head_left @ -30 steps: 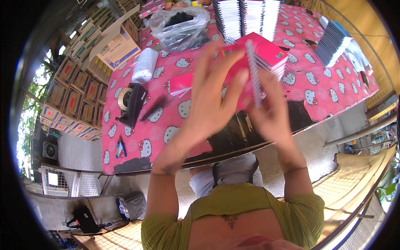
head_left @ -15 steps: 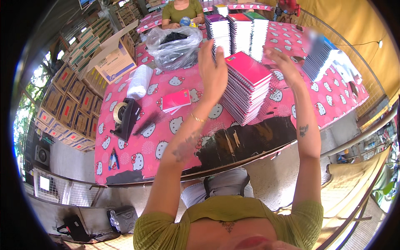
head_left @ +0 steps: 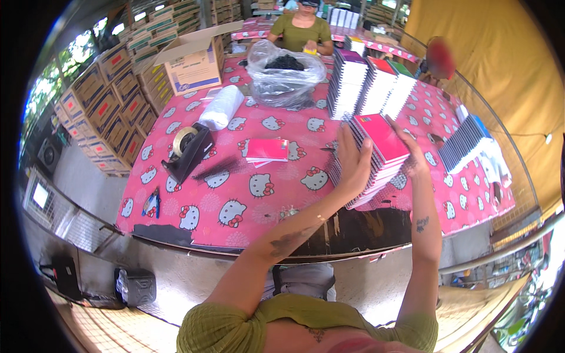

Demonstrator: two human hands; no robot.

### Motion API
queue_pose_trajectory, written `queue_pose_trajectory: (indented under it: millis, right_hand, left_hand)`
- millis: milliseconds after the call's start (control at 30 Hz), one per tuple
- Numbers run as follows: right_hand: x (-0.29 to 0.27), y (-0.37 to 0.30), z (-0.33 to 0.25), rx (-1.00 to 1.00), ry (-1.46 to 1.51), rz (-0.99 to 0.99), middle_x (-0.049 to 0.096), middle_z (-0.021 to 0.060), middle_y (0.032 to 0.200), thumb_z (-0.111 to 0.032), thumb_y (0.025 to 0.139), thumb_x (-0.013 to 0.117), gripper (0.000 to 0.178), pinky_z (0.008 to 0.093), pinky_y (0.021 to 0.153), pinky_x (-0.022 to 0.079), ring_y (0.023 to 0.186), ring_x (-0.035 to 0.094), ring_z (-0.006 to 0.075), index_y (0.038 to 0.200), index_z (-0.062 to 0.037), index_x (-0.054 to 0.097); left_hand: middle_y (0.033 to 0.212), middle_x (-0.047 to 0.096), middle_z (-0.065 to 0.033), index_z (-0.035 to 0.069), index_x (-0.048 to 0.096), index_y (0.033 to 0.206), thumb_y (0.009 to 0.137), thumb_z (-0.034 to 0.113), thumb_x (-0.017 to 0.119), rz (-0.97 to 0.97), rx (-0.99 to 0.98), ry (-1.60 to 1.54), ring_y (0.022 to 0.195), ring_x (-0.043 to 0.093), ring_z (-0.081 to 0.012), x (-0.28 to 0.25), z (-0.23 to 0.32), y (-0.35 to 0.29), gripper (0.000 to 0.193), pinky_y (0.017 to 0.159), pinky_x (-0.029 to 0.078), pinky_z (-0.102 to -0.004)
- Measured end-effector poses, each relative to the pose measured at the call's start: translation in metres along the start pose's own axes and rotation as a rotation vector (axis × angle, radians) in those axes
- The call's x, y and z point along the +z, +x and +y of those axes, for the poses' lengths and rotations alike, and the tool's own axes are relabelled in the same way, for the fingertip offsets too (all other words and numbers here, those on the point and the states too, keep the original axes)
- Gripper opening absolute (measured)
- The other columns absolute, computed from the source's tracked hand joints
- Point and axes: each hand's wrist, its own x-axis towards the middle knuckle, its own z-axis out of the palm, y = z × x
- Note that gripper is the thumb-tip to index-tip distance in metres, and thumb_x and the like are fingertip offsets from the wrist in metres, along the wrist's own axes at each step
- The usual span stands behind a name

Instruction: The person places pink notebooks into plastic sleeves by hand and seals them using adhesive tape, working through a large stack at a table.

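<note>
Pink notebook stack (head_left: 382, 147) near table edge (head_left: 365, 250); left hand (head_left: 355, 163), right hand (head_left: 415, 156) uncurled along opposite sides; tablecloth (head_left: 282, 203) gap leftward.

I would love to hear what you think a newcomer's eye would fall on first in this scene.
Probably the stack of pink notebooks, right of centre near the front of the table. Next might come the pink cloth around it, printed with cartoon cats. A clear bag of black things sits farther back, left of the stack.
</note>
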Motion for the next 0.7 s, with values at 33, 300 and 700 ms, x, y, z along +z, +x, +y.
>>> queue_pose_trajectory:
  millis: [33, 300, 700]
  right_hand:
    - [-0.006, -0.004, 0.001, -0.064, 0.016, 0.026, 0.042, 0.0166, 0.151, -0.042, 0.101, 0.052, 0.065, 0.0392, 0.115, 0.035, 0.137, 0.043, 0.0266, 0.154, -0.0081, 0.034]
    - [0.003, -0.109, -0.014, -0.767, -0.193, 0.488, 0.052, 0.0172, 0.135, -0.046, 0.101, 0.050, 0.064, 0.0412, 0.105, 0.037, 0.121, 0.052, 0.0252, 0.147, -0.0029, 0.040]
    - [0.146, -0.091, 0.155, -0.475, -0.620, 0.091, 0.046, 0.0150, 0.141, -0.005, 0.084, 0.073, 0.071, 0.0379, 0.112, 0.034, 0.131, 0.047, 0.0251, 0.146, -0.0009, 0.039]
  left_hand:
    - [0.158, 0.012, -0.0319, 0.002, 0.022, 0.154, 0.097, 0.054, 0.050, -0.011, 0.044, 0.096, 0.149, 0.010, -0.0429, -0.018, -0.008, -0.006, 0.082, 0.120, 0.011, -0.0504]
    - [0.125, 0.065, -0.0129, 0.008, 0.069, 0.118, 0.078, 0.011, 0.068, -0.151, 0.526, 1.139, 0.116, 0.061, -0.0308, -0.263, -0.157, 0.005, 0.040, 0.097, 0.051, -0.0417]
    - [0.097, 0.060, -0.0051, 0.010, 0.066, 0.114, 0.080, 0.008, 0.061, -0.061, 0.703, 1.023, 0.098, 0.059, -0.0241, -0.223, -0.069, -0.004, 0.034, 0.094, 0.042, -0.0449]
